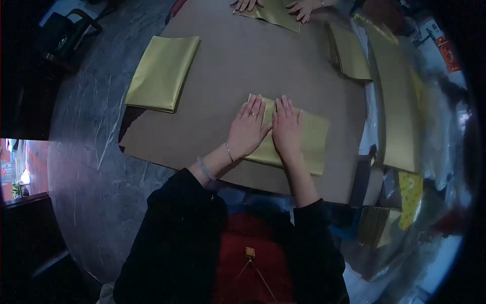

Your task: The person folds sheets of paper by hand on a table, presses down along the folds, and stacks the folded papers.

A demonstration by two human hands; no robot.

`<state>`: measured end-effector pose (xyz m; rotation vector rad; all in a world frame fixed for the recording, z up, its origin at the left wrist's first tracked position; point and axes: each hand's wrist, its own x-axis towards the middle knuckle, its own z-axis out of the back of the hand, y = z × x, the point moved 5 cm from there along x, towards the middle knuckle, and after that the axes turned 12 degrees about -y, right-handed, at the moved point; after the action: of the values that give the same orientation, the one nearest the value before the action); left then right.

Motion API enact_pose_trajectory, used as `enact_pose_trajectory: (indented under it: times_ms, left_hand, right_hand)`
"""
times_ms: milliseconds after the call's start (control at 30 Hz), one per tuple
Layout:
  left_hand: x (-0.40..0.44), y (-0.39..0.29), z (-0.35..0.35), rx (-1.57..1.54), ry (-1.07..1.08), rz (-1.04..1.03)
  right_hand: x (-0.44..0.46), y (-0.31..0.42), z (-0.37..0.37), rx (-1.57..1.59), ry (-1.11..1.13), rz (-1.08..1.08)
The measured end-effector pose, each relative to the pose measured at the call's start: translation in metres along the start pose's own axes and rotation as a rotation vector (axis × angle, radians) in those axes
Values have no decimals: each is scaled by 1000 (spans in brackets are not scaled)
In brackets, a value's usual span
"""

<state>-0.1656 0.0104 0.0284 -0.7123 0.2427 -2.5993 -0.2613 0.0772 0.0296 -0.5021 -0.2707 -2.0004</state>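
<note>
A gold sheet point(315, 142) lies on the brown cardboard table surface point(223, 66) near its front edge. My left hand point(246, 129) rests flat on the sheet's left part, its fingers stretched toward the far edge; a ring and two bracelets show on it. Just right of it, my right hand point(287, 129) lies flat on the same sheet, fingers extended, palm down. The two thumbs are close together at the middle of the sheet. What lies beneath both palms is hidden.
A gold stack point(163, 73) sits at the table's left. Across the table, another person's hands point(304, 9) touch a gold sheet point(276, 12). More gold sheets point(349, 53) lie at the back right, beside a long gold sheet point(397, 101). A chair point(66, 38) stands at far left.
</note>
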Motion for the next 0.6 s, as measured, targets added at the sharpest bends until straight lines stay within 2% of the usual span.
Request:
enact_pose_trajectory:
  times_ms: [333,467,600]
  left_hand:
    - [1,1,1,-72,-9,18]
    - [0,2,-2,-1,-54,-4]
    - [2,1,0,17,-31,-11]
  right_hand:
    - [-4,3,5,62,48,-63]
    - [-9,5,8,111,6,-39]
    - [-9,3,2,148,91,-50]
